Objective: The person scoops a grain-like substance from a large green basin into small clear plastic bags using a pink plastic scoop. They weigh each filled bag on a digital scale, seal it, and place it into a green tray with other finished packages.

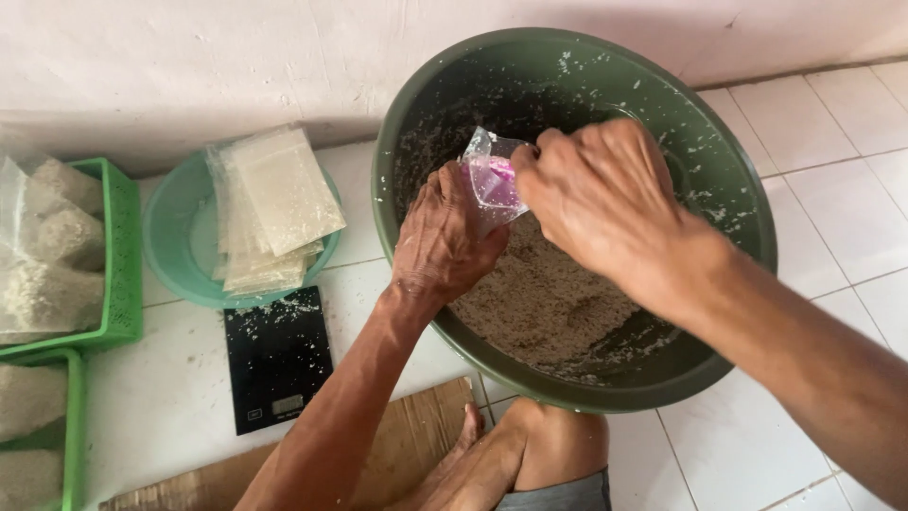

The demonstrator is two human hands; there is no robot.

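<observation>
A large dark green basin sits on the white tiled floor, holding a pale crumbly grain mixture. Over it, my left hand grips a small clear plastic bag from below. My right hand pinches the bag's upper edge from the right. Something pink shows through the bag's plastic; I cannot tell what it is.
A teal bowl with a stack of empty clear bags stands left of the basin. A black digital scale lies in front of it. Green baskets of filled bags stand at far left. Cardboard and my bent leg are below.
</observation>
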